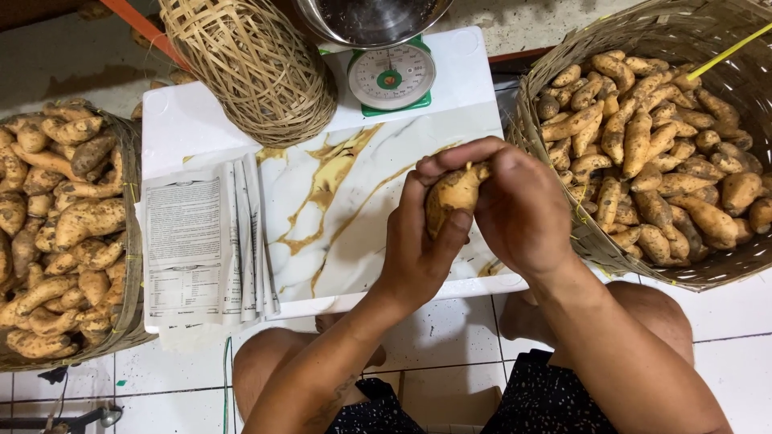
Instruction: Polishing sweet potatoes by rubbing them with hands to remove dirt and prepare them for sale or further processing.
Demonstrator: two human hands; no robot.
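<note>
Both hands hold one tan sweet potato (452, 195) above a low white table with a gold-veined marble top (338, 201). My left hand (418, 249) cups the potato from below, thumb along its side. My right hand (515, 201) wraps over its upper end, fingers curled on the tip. The potato's far side is hidden by my right hand.
A woven basket (563, 161) full of sweet potatoes stands at the right, another basket (129, 209) at the left. Folded newspapers (209, 241) lie on the table's left part. A woven bamboo cage (249, 64) and a green dial scale (392, 78) with a metal bowl stand at the back.
</note>
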